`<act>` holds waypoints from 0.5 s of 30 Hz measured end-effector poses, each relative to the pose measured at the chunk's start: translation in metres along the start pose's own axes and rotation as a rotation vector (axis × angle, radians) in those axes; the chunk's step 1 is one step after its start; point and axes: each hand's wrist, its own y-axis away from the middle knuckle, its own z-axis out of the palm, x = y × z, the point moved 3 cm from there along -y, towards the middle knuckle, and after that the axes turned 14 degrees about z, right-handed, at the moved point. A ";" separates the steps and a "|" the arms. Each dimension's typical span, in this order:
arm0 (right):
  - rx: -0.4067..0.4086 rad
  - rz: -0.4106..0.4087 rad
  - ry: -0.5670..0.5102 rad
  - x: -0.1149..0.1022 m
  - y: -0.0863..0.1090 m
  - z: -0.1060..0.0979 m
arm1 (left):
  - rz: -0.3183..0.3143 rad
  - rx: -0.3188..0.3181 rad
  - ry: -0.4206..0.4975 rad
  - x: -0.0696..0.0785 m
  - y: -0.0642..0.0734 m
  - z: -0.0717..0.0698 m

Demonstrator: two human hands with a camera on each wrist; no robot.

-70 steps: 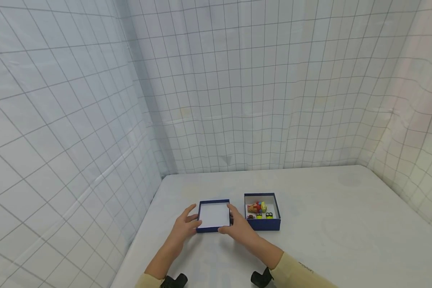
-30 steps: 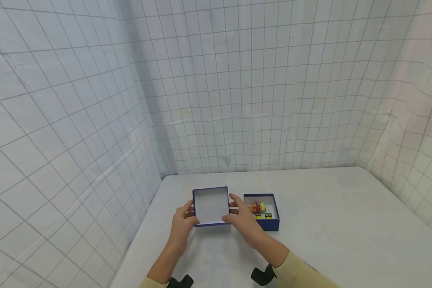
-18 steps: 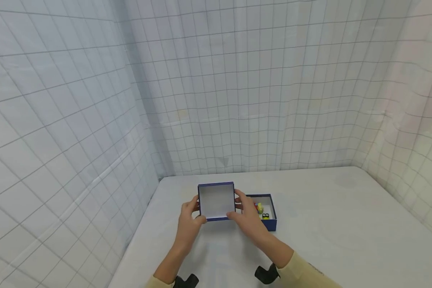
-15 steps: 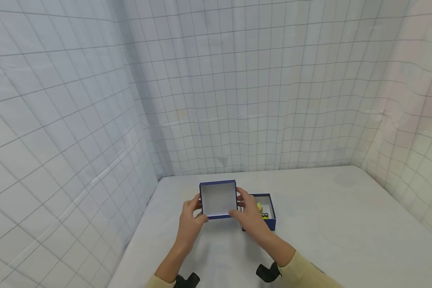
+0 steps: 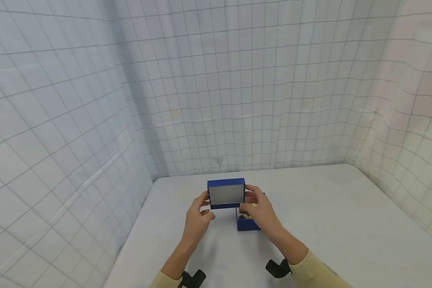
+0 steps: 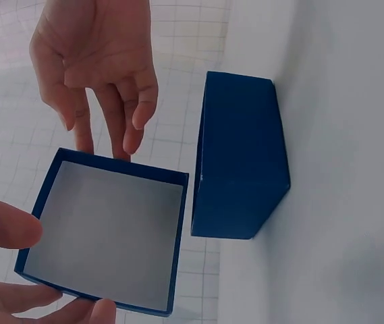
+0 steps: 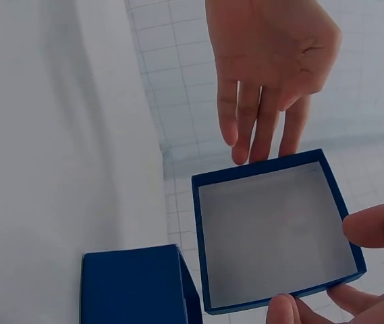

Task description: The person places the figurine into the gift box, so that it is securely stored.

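A shallow square box lid (image 5: 226,194), dark blue outside and white inside, is held in the air between both hands, tilted on edge with its inner side towards me. The left hand (image 5: 197,219) holds its left edge with the fingers, the thumb low near the bottom corner. At the other side the right hand (image 5: 261,210) grips the right edge, thumb at the lower corner. Just behind and below stands the deeper dark blue box base (image 5: 247,225). Small colourful toy figures (image 5: 242,217) lie inside it, mostly hidden by the right hand and the lid.
A white cloth-covered table (image 5: 309,208) lies under everything. White curtains with a dark grid (image 5: 245,100) hang behind it and along both sides. Black wrist cameras (image 5: 279,269) sit under the wrists.
Both hands have raised the lid from the table, moved it right and tilted it steeply, so its blue outer side shows on top. It now hangs partly before the box base, which stays put.
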 end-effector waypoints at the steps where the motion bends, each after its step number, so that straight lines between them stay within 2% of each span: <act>1: -0.001 -0.002 -0.005 0.000 0.000 -0.003 | 0.005 -0.003 0.004 0.001 0.000 0.002; 9: -0.022 -0.007 -0.034 0.007 0.000 -0.029 | 0.056 -0.041 0.069 0.004 -0.004 0.018; 15: -0.034 -0.009 -0.102 0.013 0.001 -0.049 | 0.075 -0.097 0.217 0.005 -0.004 0.030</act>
